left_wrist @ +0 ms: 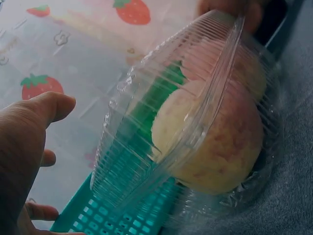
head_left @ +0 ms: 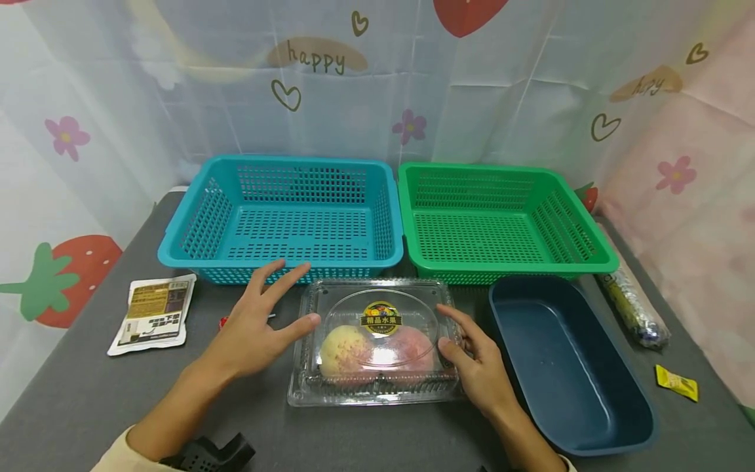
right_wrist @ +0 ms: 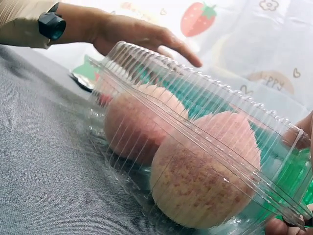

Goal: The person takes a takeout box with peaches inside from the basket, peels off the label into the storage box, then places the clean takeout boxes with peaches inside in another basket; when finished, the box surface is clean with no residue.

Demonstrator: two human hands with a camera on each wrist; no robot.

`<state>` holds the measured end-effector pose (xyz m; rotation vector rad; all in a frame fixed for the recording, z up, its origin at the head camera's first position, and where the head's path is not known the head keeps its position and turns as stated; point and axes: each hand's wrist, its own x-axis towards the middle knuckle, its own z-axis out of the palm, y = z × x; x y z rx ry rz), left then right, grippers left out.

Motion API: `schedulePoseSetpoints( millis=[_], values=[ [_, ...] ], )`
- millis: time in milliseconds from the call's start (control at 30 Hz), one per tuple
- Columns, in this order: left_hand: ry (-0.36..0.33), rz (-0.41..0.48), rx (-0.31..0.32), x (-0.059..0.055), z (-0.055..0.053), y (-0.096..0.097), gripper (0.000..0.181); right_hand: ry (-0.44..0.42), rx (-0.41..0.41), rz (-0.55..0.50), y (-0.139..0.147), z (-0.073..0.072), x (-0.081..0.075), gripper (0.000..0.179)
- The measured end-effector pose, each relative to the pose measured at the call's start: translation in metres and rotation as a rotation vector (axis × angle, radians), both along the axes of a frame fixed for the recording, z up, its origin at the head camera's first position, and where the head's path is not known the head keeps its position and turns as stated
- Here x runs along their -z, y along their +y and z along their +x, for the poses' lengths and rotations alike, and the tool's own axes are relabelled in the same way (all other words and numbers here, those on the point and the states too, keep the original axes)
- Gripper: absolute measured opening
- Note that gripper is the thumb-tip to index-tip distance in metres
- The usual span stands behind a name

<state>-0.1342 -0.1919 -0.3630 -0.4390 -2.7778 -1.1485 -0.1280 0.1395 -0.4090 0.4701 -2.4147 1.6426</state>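
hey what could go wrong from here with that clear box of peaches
The clear box could tip if lifted now: the right grip is at its right side, while the open left grip looks free of it. The two peaches might then roll and bruise, since there seems to be spare room around them. The right forearm runs close beside the navy tub, so a sideways move might nudge it.

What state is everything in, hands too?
Clear box: lid shut
Two peaches: inside, side by side
Left hand: fingers spread, off the box
Right hand: grips the box's side
Blue basket: upright, lidless
Green basket: upright, lidless
Navy tub: upright, lidless
White pouch: lying flat
Yellow packet: lying flat
Wrapped roll: lying down
Red item: mostly hidden
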Motion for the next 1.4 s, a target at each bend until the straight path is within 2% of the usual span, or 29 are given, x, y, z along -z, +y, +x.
schedulePoseSetpoints(
  millis=[267, 433, 733, 933, 1033, 1167, 1267, 1400],
  values=[
    [0.037, -0.038, 0.007, 0.004, 0.003, 0.005, 0.07, -0.002, -0.002, -0.001, -0.001, 0.0, 0.0, 0.042],
    [0.034, -0.059, 0.012, 0.009, 0.003, 0.01, 0.069, -0.008, 0.003, 0.001, -0.001, 0.0, 0.0, 0.043],
    [-0.079, -0.055, 0.012, 0.023, -0.001, 0.014, 0.068, -0.01, 0.011, 0.009, 0.0, 0.001, 0.001, 0.043],
    [-0.138, -0.036, 0.029, 0.022, -0.001, 0.015, 0.069, -0.008, 0.011, 0.022, 0.001, 0.0, 0.002, 0.043],
    [-0.154, 0.009, 0.042, 0.023, -0.003, 0.016, 0.07, -0.048, 0.018, 0.032, 0.002, 0.001, 0.001, 0.044],
    [-0.199, 0.145, 0.072, 0.027, -0.006, 0.018, 0.07, -0.086, 0.083, 0.167, 0.002, 0.006, -0.009, 0.045],
    [-0.247, 0.239, 0.085, 0.029, -0.007, 0.018, 0.069, -0.1, 0.136, 0.35, -0.001, 0.012, -0.023, 0.047],
    [-0.267, 0.286, 0.094, 0.03, -0.007, 0.016, 0.067, -0.103, 0.147, 0.525, -0.006, 0.019, -0.043, 0.051]
  ],
)
